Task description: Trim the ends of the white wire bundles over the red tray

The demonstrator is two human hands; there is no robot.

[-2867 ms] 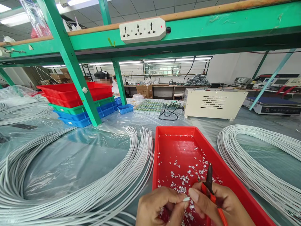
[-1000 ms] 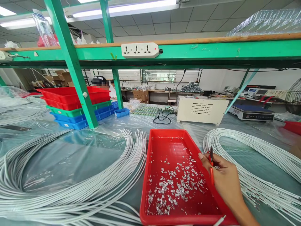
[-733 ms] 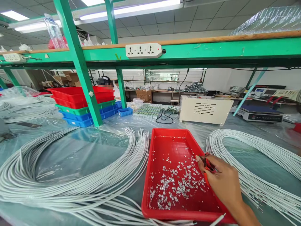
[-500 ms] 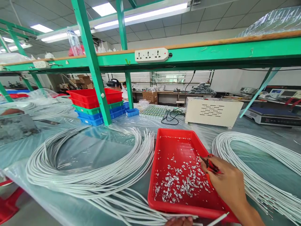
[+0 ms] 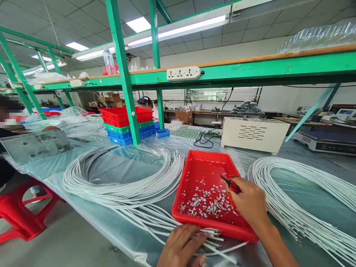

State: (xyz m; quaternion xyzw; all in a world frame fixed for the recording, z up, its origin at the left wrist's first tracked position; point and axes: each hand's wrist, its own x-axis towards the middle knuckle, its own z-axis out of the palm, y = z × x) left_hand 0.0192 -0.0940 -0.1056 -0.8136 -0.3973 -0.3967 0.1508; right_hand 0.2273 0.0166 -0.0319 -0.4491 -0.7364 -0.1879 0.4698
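My right hand (image 5: 249, 202) is closed around red-handled pliers (image 5: 233, 184), their dark tips pointing left over the red tray (image 5: 214, 223). Silvery scraps (image 5: 207, 204) lie scattered on the tray's floor. At the tray's near edge, my left hand (image 5: 182, 246) rests on the loose ends of white cables (image 5: 150, 218), its fingers partly bent; whether it grips any of them is unclear. Those cables run from a big coil (image 5: 111, 189) to the left of the tray. A second coil of white cables (image 5: 289, 207) lies to the right.
Behind the tray stands a beige metal box (image 5: 251, 134). Stacked bins (image 5: 122, 115) sit by a green post (image 5: 126, 85); a shelf with a power strip (image 5: 183, 73) crosses above. A person (image 5: 9, 122) is at the far left, near a red stool (image 5: 23, 211).
The view has shifted left and down. My left hand has come further into view over the cable ends. My right hand, with the pliers, has moved slightly left.
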